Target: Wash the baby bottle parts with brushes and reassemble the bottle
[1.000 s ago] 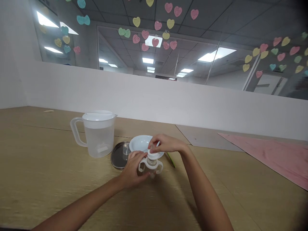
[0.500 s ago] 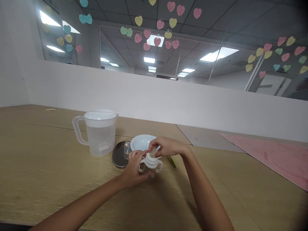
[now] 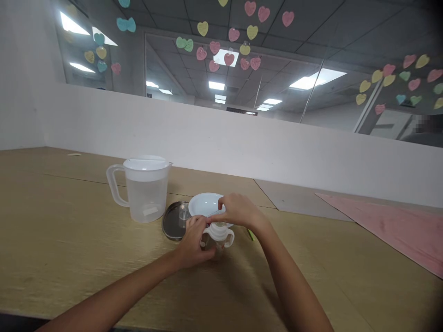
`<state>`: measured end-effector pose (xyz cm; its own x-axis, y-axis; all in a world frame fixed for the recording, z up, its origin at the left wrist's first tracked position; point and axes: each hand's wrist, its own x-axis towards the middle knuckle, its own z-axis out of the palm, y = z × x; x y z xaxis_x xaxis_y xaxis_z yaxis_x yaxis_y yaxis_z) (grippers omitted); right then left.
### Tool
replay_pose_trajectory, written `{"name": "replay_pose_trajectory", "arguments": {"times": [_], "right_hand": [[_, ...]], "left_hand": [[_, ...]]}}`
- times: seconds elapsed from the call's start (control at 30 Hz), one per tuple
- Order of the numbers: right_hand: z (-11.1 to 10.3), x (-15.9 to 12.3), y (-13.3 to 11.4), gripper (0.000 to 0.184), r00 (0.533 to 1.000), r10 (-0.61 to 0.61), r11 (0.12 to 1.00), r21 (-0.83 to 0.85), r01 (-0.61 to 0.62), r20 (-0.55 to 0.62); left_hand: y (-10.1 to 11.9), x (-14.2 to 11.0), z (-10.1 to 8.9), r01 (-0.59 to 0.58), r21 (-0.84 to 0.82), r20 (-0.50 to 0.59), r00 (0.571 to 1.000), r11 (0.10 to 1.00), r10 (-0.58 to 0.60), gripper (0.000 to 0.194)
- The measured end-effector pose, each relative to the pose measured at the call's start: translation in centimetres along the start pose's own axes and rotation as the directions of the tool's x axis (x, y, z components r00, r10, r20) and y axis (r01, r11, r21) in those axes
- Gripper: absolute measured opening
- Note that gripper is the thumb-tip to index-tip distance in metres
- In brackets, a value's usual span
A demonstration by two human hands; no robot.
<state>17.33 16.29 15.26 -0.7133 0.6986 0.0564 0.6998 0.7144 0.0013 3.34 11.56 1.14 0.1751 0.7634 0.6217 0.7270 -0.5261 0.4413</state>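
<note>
Gripping a white two-handled trainer bottle (image 3: 218,235) w/ both hands, low center of frame, just in front of a white plate (image 3: 204,203) on the wood table (image 3: 69,240). L hand (image 3: 195,242) clenched round bottle's body & near handle. R hand (image 3: 238,210) curled over the top, fingers (image 3: 223,203) pinching down on it; exact contact hidden. Just left, a steel lid (image 3: 172,221) w/ small clear cup (image 3: 183,215) on it, then plastic water pitcher (image 3: 147,196). Green strip (image 3: 250,235) just right of bottle; pink sheet (image 3: 384,230) at far right.

The tan tabletop (image 3: 69,240) carries a plastic pitcher (image 3: 145,198), round steel lid (image 3: 171,221), white plate (image 3: 202,202) and pink sheet (image 3: 387,235).
</note>
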Motion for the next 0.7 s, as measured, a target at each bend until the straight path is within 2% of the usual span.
{"name": "replay_pose_trajectory", "arguments": {"times": [0.1, 0.17, 0.3, 0.4, 0.53, 0.6, 0.7], "right_hand": [[0.3, 0.0, 0.4, 0.022, 0.985, -0.171, 0.981, 0.096, 0.169, 0.019], [0.7, 0.2, 0.3, 0.018, 0.982, -0.190, 0.978, 0.087, 0.189, 0.009], [1.3, 0.5, -0.1, 0.022, 0.990, -0.123, 0.992, 0.029, 0.125, -0.065], [1.3, 0.4, 0.0, 0.031, 0.993, -0.095, 0.994, 0.047, 0.099, -0.075], [1.4, 0.4, 0.4, 0.053, 0.988, -0.149, 0.984, 0.101, 0.144, 0.047], [1.5, 0.4, 0.6, 0.053, 0.980, -0.171, 0.979, 0.131, 0.157, 0.105], [1.5, 0.5, 0.6, 0.053, 0.977, -0.175, 0.977, 0.146, 0.156, 0.121]], "left_hand": [[0.0, -0.1, 0.0, -0.002, -0.020, -0.007, 1.000, 1.000, 0.002, 0.055], [0.0, -0.1, 0.0, -0.002, -0.031, -0.015, 1.000, 1.000, 0.001, 0.060], [-0.1, -0.2, 0.2, 0.014, -0.039, -0.007, 1.000, 0.999, -0.014, 0.058], [-0.2, -0.3, 0.2, 0.022, -0.023, 0.000, 1.000, 0.999, -0.022, 0.055], [-0.1, -0.2, 0.0, 0.007, 0.043, -0.004, 1.000, 0.999, -0.007, 0.062], [-0.1, -0.2, -0.2, -0.009, 0.053, 0.012, 1.000, 0.999, 0.009, 0.060], [0.0, 0.0, -0.5, 0.001, 0.032, 0.023, 1.000, 0.999, -0.002, 0.046]]}}
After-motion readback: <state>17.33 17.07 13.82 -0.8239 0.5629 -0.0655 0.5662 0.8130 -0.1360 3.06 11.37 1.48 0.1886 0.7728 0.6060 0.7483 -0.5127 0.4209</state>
